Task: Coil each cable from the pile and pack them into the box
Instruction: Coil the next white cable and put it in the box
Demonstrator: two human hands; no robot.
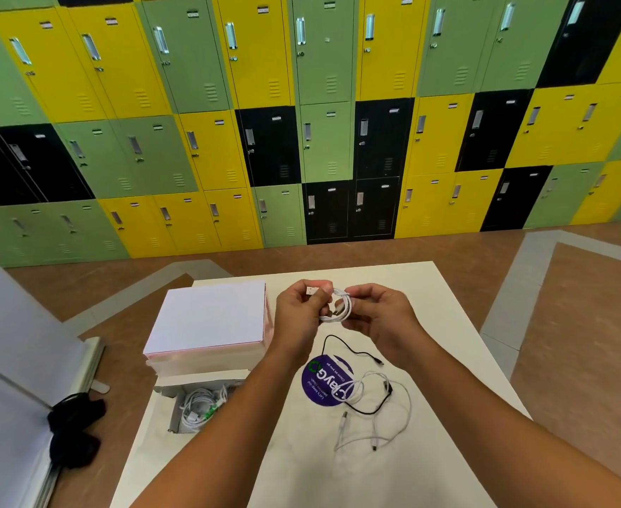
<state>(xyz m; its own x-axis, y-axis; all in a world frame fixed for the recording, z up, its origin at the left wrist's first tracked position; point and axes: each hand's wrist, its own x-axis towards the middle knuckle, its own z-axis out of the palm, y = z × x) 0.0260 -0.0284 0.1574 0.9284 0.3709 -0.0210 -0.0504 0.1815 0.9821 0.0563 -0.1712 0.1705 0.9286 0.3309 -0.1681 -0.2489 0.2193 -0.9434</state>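
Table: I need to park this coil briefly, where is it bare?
Bare table lies at the far right corner, beyond the right hand holding the white cable, and along the near edge, this side of the loose cables. Crowded: those cables and the purple sticker at centre, box and white stack on the left.

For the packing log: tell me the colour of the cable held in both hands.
White; the coiled cable shows best in the head view.
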